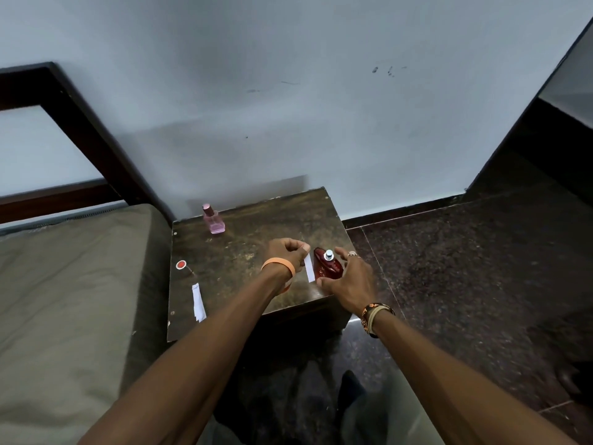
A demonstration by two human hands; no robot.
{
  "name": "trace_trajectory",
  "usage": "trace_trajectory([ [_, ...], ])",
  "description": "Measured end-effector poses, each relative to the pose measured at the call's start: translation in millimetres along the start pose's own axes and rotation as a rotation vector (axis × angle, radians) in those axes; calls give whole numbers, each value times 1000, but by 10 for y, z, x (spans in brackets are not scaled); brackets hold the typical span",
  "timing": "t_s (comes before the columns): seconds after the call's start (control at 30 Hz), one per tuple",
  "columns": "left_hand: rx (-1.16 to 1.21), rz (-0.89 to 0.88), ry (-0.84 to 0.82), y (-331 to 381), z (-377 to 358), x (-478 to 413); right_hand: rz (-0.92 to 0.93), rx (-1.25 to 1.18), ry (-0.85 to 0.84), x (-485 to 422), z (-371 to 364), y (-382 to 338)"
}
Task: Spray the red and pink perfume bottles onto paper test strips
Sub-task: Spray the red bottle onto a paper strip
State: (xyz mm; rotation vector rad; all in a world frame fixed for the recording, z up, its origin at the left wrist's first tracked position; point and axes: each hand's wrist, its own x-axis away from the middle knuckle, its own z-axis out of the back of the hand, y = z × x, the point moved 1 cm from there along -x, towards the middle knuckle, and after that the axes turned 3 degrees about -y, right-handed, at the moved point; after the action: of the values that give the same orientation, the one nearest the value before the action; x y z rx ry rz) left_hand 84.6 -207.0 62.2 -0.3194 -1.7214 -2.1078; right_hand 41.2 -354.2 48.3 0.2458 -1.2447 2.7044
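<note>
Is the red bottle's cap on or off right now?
Off. The red bottle shows a bare silver spray nozzle on top; the pink bottle, by contrast, wears its pink cap.

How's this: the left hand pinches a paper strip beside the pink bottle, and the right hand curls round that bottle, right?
No. In the head view, the left hand pinches the paper strip beside the red bottle, and the right hand curls round that bottle; the pink bottle stands untouched apart.

Capped bottle point(214, 221) at table point(272, 220) back left, spare strips point(198, 302) front left, uncapped bottle point(325, 268) front right, held strip point(309, 268) beside it.
</note>
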Motion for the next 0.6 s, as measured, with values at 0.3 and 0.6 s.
trace_trajectory([
  [0.3,-65,27,-38,-213,20,-94,20,14,74,-62,-159,53],
  [0.6,-40,-30,-69,130,287,110,206,-123,98,60,53,-489],
])
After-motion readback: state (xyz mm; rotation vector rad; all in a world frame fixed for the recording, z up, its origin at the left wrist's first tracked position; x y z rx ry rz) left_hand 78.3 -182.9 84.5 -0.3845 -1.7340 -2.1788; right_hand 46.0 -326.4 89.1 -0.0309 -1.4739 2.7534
